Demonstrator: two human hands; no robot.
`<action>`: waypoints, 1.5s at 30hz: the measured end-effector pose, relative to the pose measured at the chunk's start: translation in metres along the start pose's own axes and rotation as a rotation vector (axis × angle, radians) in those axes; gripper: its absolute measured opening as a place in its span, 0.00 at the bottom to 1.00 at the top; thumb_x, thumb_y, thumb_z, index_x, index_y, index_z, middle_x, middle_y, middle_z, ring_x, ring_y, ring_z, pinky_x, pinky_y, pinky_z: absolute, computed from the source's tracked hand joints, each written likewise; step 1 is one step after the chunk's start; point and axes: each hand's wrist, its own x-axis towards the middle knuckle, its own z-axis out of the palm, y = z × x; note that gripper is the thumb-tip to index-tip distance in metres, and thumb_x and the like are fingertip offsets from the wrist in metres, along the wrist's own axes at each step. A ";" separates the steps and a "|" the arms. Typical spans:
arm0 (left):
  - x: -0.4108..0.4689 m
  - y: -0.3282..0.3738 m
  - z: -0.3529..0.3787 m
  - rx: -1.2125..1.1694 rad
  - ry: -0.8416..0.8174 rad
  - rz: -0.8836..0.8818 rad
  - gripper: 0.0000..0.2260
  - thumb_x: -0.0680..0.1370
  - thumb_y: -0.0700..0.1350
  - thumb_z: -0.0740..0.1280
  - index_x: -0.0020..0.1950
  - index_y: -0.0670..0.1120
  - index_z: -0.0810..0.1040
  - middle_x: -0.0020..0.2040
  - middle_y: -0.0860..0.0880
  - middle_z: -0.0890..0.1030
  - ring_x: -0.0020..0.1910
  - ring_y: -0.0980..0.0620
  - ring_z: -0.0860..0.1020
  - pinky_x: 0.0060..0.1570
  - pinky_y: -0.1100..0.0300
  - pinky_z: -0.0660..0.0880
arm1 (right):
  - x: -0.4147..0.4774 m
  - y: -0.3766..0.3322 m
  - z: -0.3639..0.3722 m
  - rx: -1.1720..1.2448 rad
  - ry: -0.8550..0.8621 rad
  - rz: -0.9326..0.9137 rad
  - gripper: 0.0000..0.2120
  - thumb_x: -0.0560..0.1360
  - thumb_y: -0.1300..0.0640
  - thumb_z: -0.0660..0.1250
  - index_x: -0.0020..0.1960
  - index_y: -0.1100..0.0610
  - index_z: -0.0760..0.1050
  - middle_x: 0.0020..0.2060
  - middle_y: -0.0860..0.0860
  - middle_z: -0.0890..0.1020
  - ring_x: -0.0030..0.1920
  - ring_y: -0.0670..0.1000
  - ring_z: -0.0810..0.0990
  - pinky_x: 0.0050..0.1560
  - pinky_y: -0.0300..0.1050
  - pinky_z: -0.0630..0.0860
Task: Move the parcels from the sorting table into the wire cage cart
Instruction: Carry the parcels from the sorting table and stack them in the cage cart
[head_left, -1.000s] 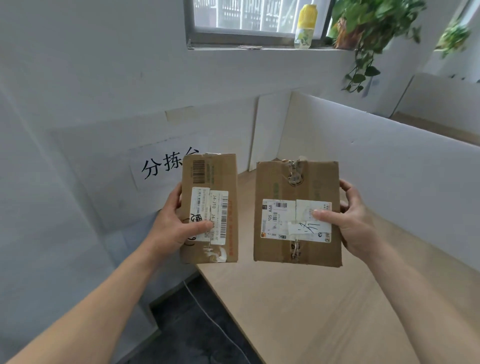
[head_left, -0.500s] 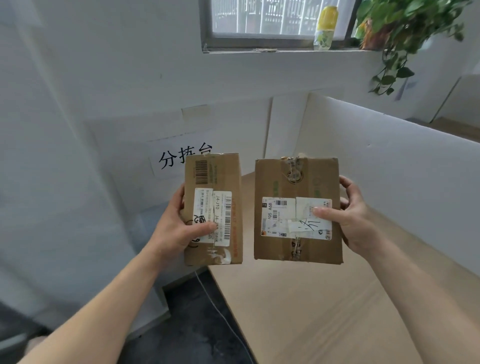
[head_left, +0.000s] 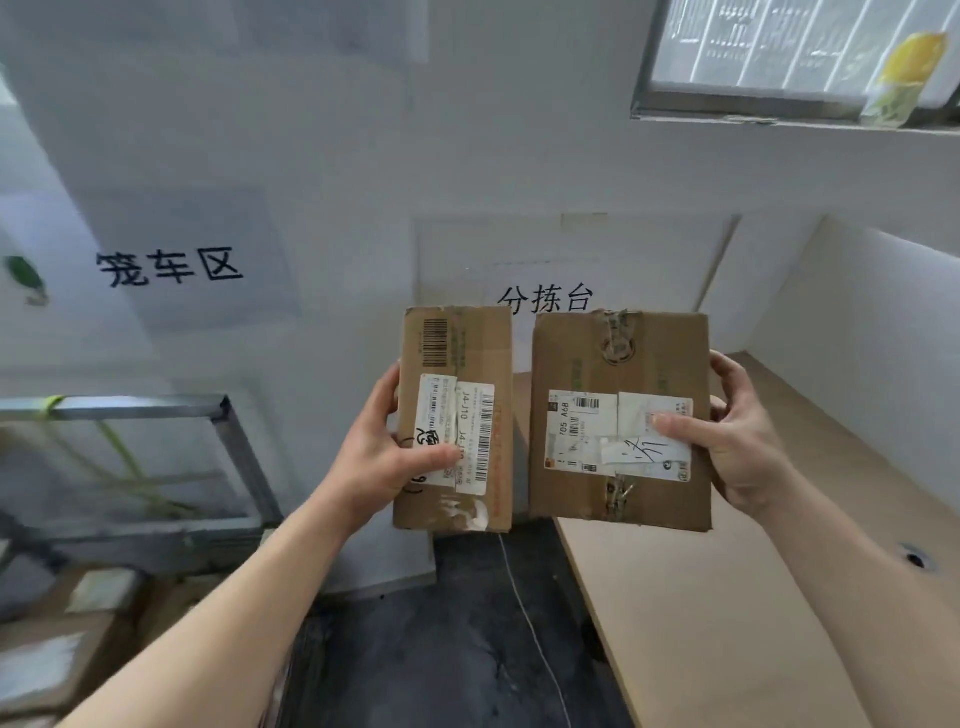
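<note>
My left hand (head_left: 387, 457) grips a narrow brown cardboard parcel (head_left: 470, 343) by its left edge, thumb across its white label. My right hand (head_left: 740, 447) grips a wider brown parcel (head_left: 582, 364) by its right edge, thumb on its label. Both parcels are held upright side by side in the air, above the gap between the table and the cart. The wooden sorting table (head_left: 727, 597) lies at the lower right. The metal frame of the wire cage cart (head_left: 236, 441) stands at the left, with brown parcels (head_left: 57, 649) inside it at the lower left.
White partition boards (head_left: 857, 322) wall the table's back and right side. Paper signs (head_left: 171, 267) hang on the wall. A dark floor (head_left: 457, 649) with a thin white cable runs between cart and table. A yellow bottle (head_left: 906, 78) stands on the window sill.
The view has swung left: the cage cart and its wall sign have come into sight and the table has slid right. Both hands still hold their parcels the same way.
</note>
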 end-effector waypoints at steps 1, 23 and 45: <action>-0.010 0.000 -0.016 0.004 0.027 0.005 0.49 0.62 0.41 0.81 0.78 0.57 0.61 0.64 0.45 0.78 0.54 0.48 0.84 0.47 0.53 0.83 | -0.001 0.001 0.017 -0.007 -0.021 0.006 0.57 0.37 0.49 0.90 0.63 0.39 0.71 0.55 0.66 0.82 0.48 0.66 0.86 0.39 0.60 0.84; -0.225 -0.005 -0.270 0.127 0.576 -0.035 0.51 0.58 0.54 0.85 0.75 0.67 0.62 0.63 0.49 0.78 0.61 0.50 0.81 0.58 0.43 0.80 | -0.045 0.026 0.336 -0.115 -0.560 0.004 0.39 0.63 0.66 0.77 0.67 0.39 0.69 0.54 0.62 0.84 0.50 0.64 0.86 0.44 0.61 0.84; -0.316 -0.018 -0.270 0.199 1.292 -0.229 0.43 0.65 0.43 0.83 0.72 0.58 0.64 0.62 0.49 0.77 0.57 0.52 0.81 0.53 0.53 0.82 | 0.002 0.077 0.539 -0.127 -1.208 0.070 0.42 0.62 0.65 0.77 0.71 0.43 0.66 0.47 0.59 0.86 0.45 0.61 0.87 0.38 0.55 0.85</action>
